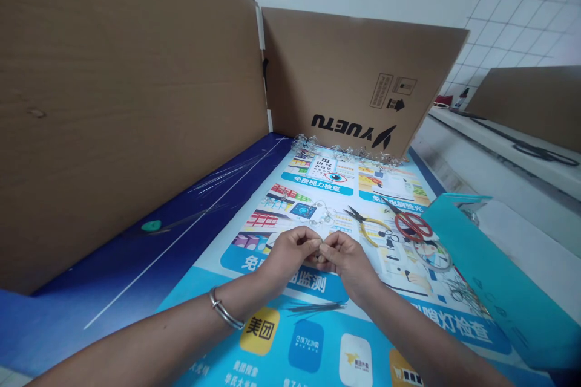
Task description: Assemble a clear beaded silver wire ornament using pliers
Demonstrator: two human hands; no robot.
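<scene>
Both hands meet in front of the onlooker, close together over a printed poster (254, 266) that covers the table. The left hand (290, 254) and the right hand (347, 263) are each pressed shut, their fingertips (316, 245) coming together on a small piece (322, 249) held between them. It is mostly hidden by the fingers and too small to identify. A metal bangle (226, 308) circles the left wrist.

Just beyond the grip and to the right lie pliers (367, 225) with yellow handles, and next to them, further right, are scissors (411, 225) with red handles. A wire loop (433, 257) lies just below the scissors. Directly beyond the grip is a scatter of clear bits (324, 214), and a longer band of them (345, 152) runs along the poster's far edge. Thin dark wires (315, 308) lie on the poster nearer the onlooker, below the grip.

Well to the right of the grip sits a teal folder (494, 272). Cardboard sheets (127, 103) stand upright beyond and to the left of the hands.
</scene>
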